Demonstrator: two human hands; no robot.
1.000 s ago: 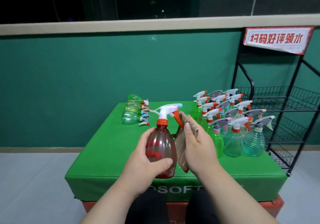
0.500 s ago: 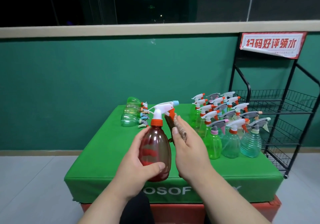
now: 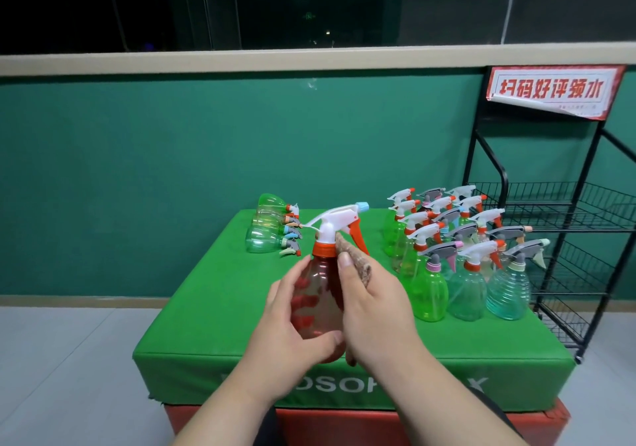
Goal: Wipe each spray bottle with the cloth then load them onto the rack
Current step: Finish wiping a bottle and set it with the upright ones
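Dark green wall [image 3: 172, 170] behind; work surface was a green padded block [image 3: 206, 308], smooth vinyl, on a red base [image 3: 344, 425]. White lettering on its front edge was partly covered by my arms; only "OSO" and a final "X" were legible. Left hand [image 3: 285, 339] was wrapped around the belly of the red spray bottle [image 3: 315, 294], translucent plastic with an orange collar, white head, orange trigger and blue nozzle, held upright above the block's near edge. Right hand [image 3: 375, 308] gripped the brown, coarse-knit cloth [image 3: 358, 263] against the bottle's right flank, thumb straight; its fingers were hidden. Ribbed green and clear upright bottles [image 3: 464, 256] stood clustered right; lying bottles [image 3: 268, 232] far left. Black wire rack [image 3: 585, 211] stood beside the block, its sign [image 3: 550, 91] reading 扫码好评领水.
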